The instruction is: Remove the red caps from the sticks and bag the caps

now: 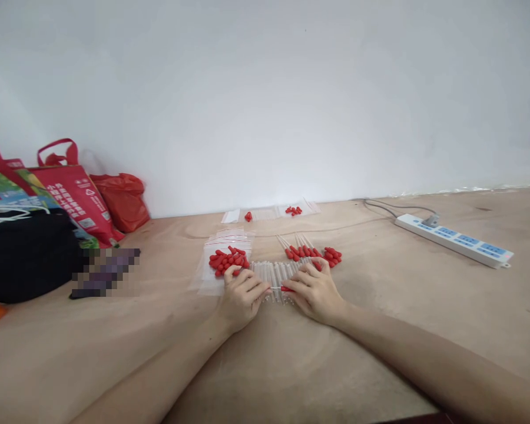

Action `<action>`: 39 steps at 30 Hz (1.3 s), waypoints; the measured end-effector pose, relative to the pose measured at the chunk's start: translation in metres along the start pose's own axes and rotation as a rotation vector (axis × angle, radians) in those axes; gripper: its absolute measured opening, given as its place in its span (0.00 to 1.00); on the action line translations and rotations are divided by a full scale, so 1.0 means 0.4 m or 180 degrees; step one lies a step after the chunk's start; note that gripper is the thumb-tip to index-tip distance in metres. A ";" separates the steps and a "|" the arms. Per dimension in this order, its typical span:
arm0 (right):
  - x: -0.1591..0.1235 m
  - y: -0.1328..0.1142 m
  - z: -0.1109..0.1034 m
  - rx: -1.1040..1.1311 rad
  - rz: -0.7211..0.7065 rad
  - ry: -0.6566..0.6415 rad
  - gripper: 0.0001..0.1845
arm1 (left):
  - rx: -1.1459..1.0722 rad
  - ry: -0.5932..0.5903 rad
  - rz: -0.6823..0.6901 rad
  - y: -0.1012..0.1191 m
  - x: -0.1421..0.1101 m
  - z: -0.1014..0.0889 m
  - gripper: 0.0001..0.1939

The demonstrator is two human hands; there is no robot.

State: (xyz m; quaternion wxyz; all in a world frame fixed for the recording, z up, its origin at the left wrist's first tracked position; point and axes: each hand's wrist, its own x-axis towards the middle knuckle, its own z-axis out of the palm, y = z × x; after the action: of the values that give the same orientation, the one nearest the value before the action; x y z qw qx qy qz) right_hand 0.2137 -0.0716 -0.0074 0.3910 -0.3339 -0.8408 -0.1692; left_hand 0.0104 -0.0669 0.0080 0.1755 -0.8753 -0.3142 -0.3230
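A thin glass dropper tube [274, 288] lies level between my two hands. My left hand [246, 292] pinches its left end. My right hand [313, 290] has its fingers closed on a red rubber bulb [286, 289] at the tube's other end; how far the tube sits inside the bulb is too small to tell. Just behind and below them lies a row of clear glass tubes [271, 272], partly covered by my fingers. Loose red bulbs [226, 260] are heaped beyond my left hand. Past my right hand lie several droppers with red bulbs [301, 252] and a small pile of bulbs [334, 255].
Clear zip bags [207, 277] lie under the left heap. More bags with red bulbs [265, 215] rest near the wall. A white power strip [454, 240] with a cable lies at right. Red bags [83, 197], a black bag [30, 256] and a pixelated item [108, 272] are at left.
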 end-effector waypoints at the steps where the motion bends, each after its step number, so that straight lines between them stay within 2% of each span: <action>1: 0.000 -0.001 0.000 -0.0009 -0.0014 0.0013 0.08 | -0.0009 -0.0012 -0.0003 0.002 0.000 -0.001 0.09; 6: -0.012 0.000 -0.005 -0.0001 -0.0138 -0.0061 0.08 | -0.0019 -0.0094 0.0043 0.005 -0.003 -0.004 0.10; 9: -0.023 0.022 -0.017 0.0034 -0.0046 -0.0088 0.10 | -0.0013 -0.0001 -0.0039 -0.015 -0.015 -0.007 0.10; 13: -0.028 0.075 -0.029 0.0329 0.0652 0.0211 0.10 | 0.0020 0.0117 -0.0363 -0.054 -0.039 -0.009 0.11; 17: -0.015 0.116 -0.030 0.1102 0.0898 0.0441 0.13 | -0.0214 0.0146 -0.0725 -0.072 -0.047 -0.001 0.13; 19: -0.010 0.136 -0.033 0.1115 0.1156 0.0532 0.14 | -0.0208 0.0196 -0.0879 -0.077 -0.044 0.005 0.15; 22: -0.011 0.179 -0.043 0.0933 0.1802 0.0601 0.15 | -0.0148 0.0188 -0.0912 -0.087 -0.042 0.012 0.17; 26: -0.027 0.244 -0.052 0.0895 0.2705 0.0510 0.17 | -0.0083 0.0216 -0.0933 -0.096 -0.044 0.025 0.15; 29: -0.039 0.276 -0.049 0.0875 0.3104 0.0325 0.15 | -0.0059 0.0165 -0.0998 -0.096 -0.044 0.036 0.13; 34: -0.057 0.307 -0.033 0.0678 0.3341 -0.0063 0.15 | -0.0240 0.0136 -0.1013 -0.090 -0.039 0.046 0.11; 39: -0.072 0.329 -0.015 0.0590 0.3379 -0.0293 0.15 | -0.0372 0.0062 -0.0960 -0.074 -0.033 0.037 0.11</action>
State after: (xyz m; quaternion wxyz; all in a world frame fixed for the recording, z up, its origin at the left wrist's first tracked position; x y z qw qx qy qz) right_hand 0.3216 0.0075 -0.0228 0.4133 -0.6841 -0.5841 0.1414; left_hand -0.0103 -0.0432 -0.0085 0.0769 -0.8237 -0.4210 -0.3719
